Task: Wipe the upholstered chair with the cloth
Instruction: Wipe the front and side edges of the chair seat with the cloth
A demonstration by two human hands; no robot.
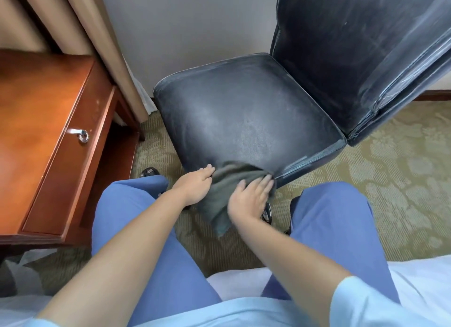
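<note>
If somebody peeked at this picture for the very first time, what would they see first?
Probably the big dark chair in the middle, its seat dull and streaky. Right at the seat's near edge, the left hand and the right hand press a grey-green cloth that hangs down over the front. On the left stands a shiny reddish wooden desk with a silver drawer handle.

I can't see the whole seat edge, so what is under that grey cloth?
The cloth drapes over the chair's near seat corner and hangs below it. The right hand presses it flat; the left hand rests at its edge. The seat surface directly beneath is covered, so its condition cannot be seen.
</note>
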